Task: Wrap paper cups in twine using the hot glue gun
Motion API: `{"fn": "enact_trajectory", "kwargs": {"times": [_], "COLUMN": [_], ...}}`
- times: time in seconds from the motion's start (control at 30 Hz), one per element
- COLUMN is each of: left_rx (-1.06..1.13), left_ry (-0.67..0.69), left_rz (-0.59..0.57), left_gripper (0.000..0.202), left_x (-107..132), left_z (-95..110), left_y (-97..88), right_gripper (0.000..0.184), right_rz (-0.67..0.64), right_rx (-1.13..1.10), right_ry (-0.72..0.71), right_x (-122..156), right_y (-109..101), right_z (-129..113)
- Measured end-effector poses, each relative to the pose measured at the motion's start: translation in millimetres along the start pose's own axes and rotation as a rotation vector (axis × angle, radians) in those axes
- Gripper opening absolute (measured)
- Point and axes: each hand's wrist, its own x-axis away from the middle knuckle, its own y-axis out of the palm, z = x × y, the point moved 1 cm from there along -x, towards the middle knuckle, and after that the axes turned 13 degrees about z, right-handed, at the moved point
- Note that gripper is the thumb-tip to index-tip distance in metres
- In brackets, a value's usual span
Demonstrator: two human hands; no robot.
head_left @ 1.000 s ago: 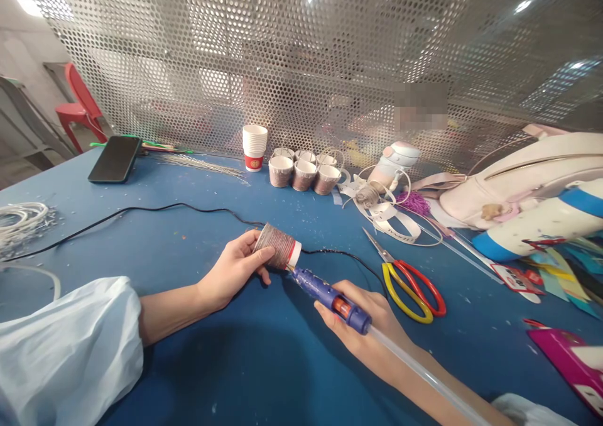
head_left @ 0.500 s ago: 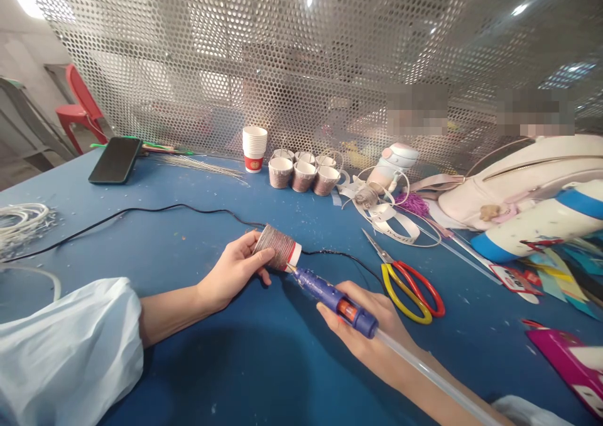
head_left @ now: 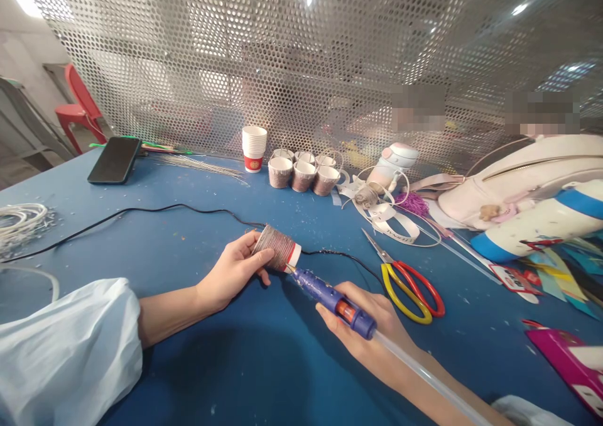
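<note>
My left hand (head_left: pixel 230 272) grips a paper cup wrapped in brown twine (head_left: pixel 277 248), held on its side just above the blue table (head_left: pixel 188 350). My right hand (head_left: pixel 372 328) is closed round a blue glue gun (head_left: pixel 332 299) with a clear glue stick (head_left: pixel 424 376) sticking out behind. The gun's nozzle touches the cup near its white-and-red base. A black cord (head_left: pixel 141 211) runs across the table behind the cup.
Yellow-and-red scissors (head_left: pixel 407 281) lie right of my right hand. At the back stand a stack of paper cups (head_left: pixel 254 146), three twine-wrapped cups (head_left: pixel 304 173), ribbon (head_left: pixel 391 222) and a phone (head_left: pixel 114 159). A white bag (head_left: pixel 518 181) and a blue-and-white bottle (head_left: pixel 541 222) sit at right. A perforated metal screen (head_left: pixel 301 55) backs the table.
The glue gun and my right hand shifted very slightly; the nozzle stays at the cup. My left hand and the cup have not moved.
</note>
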Motion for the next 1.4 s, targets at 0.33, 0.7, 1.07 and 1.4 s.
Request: {"fn": "enact_trajectory", "kwargs": {"times": [0.33, 0.7, 1.07, 1.4], "left_rx": [-0.049, -0.025, -0.044, -0.067], "left_ry": [0.039, 0.005, 0.023, 0.041], "left_rz": [-0.019, 0.020, -0.004, -0.008], "left_gripper": [0.028, 0.028, 0.026, 0.026], "left_x": [2.1, 1.1, 1.9, 2.3], "left_z": [3.6, 2.0, 2.1, 2.0], "left_y": [0.8, 0.4, 0.6, -0.7], "right_gripper": [0.011, 0.011, 0.011, 0.008], "right_rz": [0.045, 0.007, 0.059, 0.023], "right_rx": [0.055, 0.024, 0.042, 0.058], "right_ry": [-0.037, -0.044, -0.030, -0.068], "right_x": [1.2, 1.7, 1.6, 4.5], "right_y": [3.6, 2.2, 1.3, 5.2], "right_z": [2.2, 0.9, 2.2, 4.4]}}
